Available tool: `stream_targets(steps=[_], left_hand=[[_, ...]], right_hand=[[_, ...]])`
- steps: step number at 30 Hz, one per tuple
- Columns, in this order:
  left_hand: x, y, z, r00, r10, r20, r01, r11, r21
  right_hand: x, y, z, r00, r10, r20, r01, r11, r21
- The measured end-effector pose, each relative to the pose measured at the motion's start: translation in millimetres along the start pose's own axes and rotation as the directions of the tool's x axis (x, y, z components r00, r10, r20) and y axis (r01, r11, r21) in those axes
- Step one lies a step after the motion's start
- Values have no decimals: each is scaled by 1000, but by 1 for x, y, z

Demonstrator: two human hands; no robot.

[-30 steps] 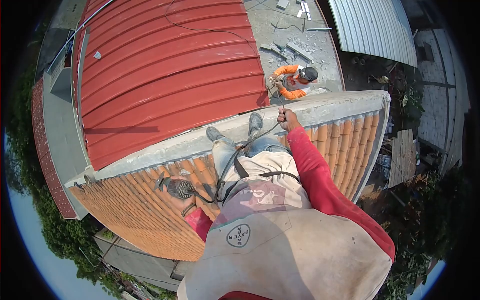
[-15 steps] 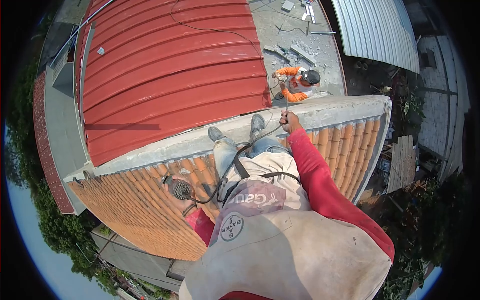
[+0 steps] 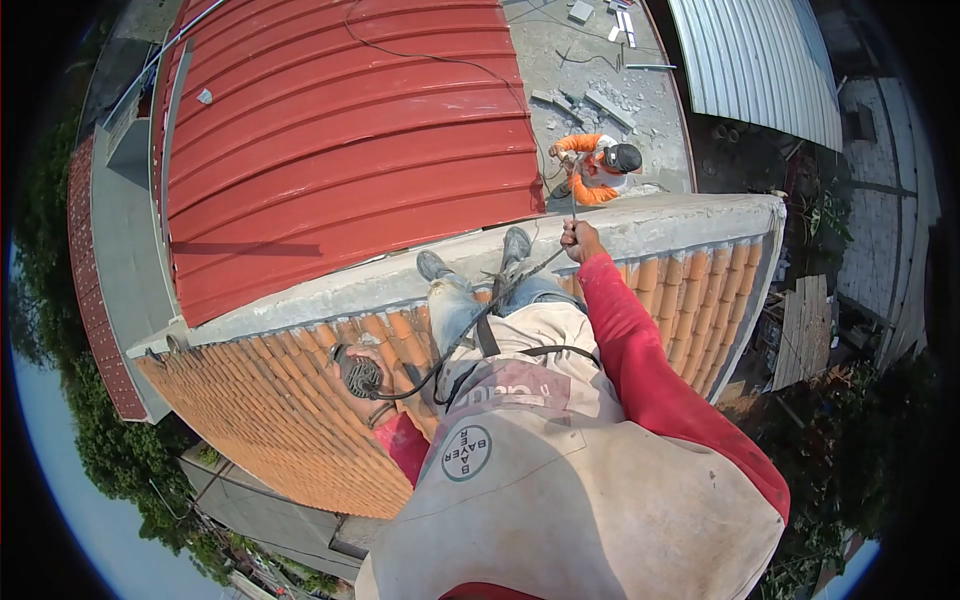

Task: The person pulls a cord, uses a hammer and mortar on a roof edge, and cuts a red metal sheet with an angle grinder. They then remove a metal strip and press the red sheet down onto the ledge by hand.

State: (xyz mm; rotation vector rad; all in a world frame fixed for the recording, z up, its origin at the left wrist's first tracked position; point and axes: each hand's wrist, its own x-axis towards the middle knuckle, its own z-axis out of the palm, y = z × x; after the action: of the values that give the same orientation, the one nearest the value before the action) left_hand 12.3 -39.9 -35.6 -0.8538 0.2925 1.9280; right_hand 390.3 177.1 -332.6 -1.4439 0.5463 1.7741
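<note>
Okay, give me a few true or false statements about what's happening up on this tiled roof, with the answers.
1. The right hand has its grip closed on a cord. True.
2. The left hand lies empty on the clay tiles. False: it holds a power tool.
3. A person in orange sleeves is on the ground beyond the concrete ledge. True.
4. The metal roof past the feet is blue. False: it is red.
</note>
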Motion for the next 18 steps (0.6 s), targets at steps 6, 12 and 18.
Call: stream_targets(steps=[6, 12, 18], left_hand=[[-2, -21, 16, 997, -48, -57, 40, 990, -132], [3, 15, -2, 982, 34, 187, -47, 997, 67], [-1, 15, -8, 987, 25, 160, -38, 996, 83]], right_hand=[[-12, -3, 5, 998, -4, 63, 6, 999, -32], [-12, -2, -3, 992, 64, 113, -58, 997, -55], [-24, 6, -1, 991, 83, 102, -81, 996, -23]])
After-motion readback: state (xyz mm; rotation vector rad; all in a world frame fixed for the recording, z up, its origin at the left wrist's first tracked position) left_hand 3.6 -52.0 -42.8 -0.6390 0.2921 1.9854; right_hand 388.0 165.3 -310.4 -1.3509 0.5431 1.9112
